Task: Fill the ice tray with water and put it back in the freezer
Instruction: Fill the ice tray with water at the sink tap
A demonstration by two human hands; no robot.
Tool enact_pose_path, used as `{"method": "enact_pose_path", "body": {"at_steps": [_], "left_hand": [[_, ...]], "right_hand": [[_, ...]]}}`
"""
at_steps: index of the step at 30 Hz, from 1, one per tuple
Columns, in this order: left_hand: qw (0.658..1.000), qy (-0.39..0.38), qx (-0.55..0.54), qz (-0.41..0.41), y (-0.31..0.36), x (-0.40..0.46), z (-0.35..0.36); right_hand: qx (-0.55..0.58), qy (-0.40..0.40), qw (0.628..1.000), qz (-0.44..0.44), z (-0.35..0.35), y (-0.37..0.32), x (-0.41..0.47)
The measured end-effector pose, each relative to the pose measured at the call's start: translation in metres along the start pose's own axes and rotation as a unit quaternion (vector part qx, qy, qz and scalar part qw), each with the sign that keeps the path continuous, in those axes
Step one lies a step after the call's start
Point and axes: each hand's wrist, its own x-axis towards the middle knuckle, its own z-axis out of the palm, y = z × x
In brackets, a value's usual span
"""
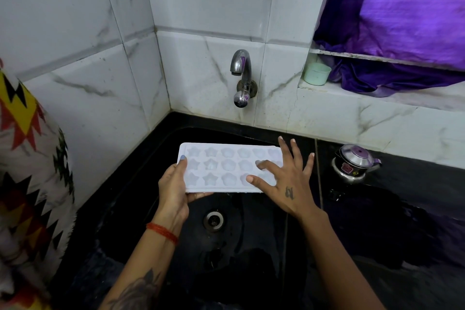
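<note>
White ice tray (227, 167) sits mid-frame over the sink (251, 246), left hand (173, 190) gripping its end, right hand (286, 178) spread flat on it; tap (241, 68) dry, filling and freezing apparently remain.

One white plastic ice tray (221, 167) with three rows of star and flower moulds, two bare hands, left (173, 187) and right (289, 180), one chrome wall tap (242, 75), one round steel sink drain (214, 220), one pale green plastic cup (316, 74), one small steel pressure cooker (353, 162).
</note>
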Motion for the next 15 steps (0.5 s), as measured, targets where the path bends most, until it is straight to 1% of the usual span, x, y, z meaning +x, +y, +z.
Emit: {"method": "enact_pose_path", "body": {"at_steps": [9,15], "left_hand": [[1.000,-0.003,0.002,-0.002,-0.0003,-0.0008,0.0000],[1.000,-0.003,0.003,-0.003,-0.0018,0.0009,-0.0005]], "right_hand": [[-0.044,0.025,0.999,-0.002,0.0007,0.0003,-0.0022],[-0.046,0.013,0.999,0.006,0.0011,0.0006,-0.0026]]}}
